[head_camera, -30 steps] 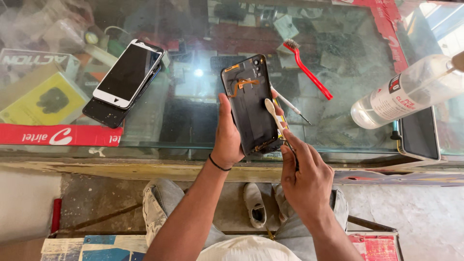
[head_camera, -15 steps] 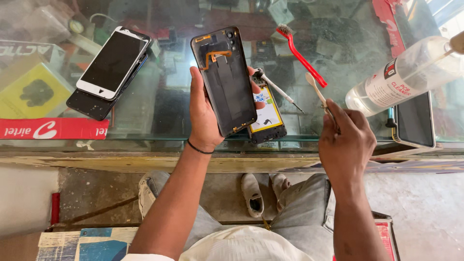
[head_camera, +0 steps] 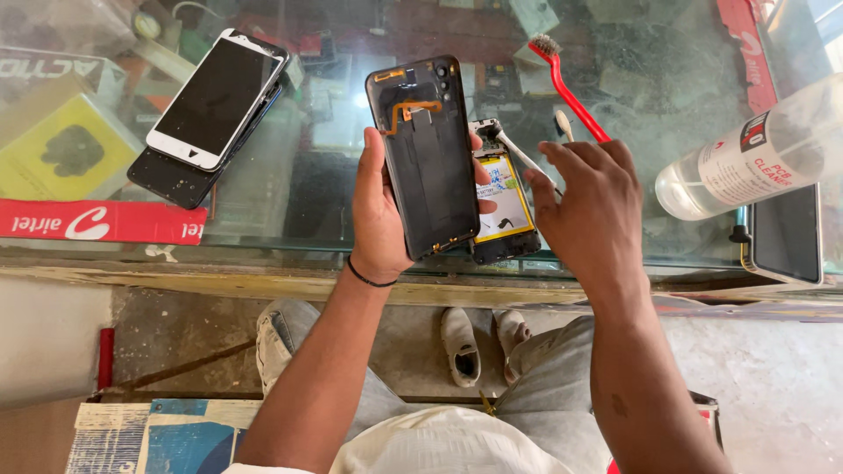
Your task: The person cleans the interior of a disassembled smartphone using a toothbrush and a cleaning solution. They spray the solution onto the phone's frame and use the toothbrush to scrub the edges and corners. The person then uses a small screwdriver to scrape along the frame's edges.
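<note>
My left hand (head_camera: 379,219) grips a black phone back cover (head_camera: 426,158), upright, its inner side with an orange flex strip facing me. Just behind it, an opened phone body (head_camera: 505,206) with a yellow-labelled battery lies on the glass counter (head_camera: 290,189). My right hand (head_camera: 587,206) hovers right of that phone, fingers closed around a thin pale-tipped tool (head_camera: 563,125). A metal tool (head_camera: 518,151) rests across the opened phone's top.
A red-handled brush (head_camera: 571,88) lies beyond my right hand. A clear cleaner bottle (head_camera: 755,158) lies on its side at the right, a black device (head_camera: 786,233) below it. Stacked phones (head_camera: 215,101), a yellow box (head_camera: 61,145) and a red strip (head_camera: 97,219) are at the left.
My right hand left the cover's lower right edge and moved right with the thin tool. The cover has come away from the phone body, which now shows behind it.
</note>
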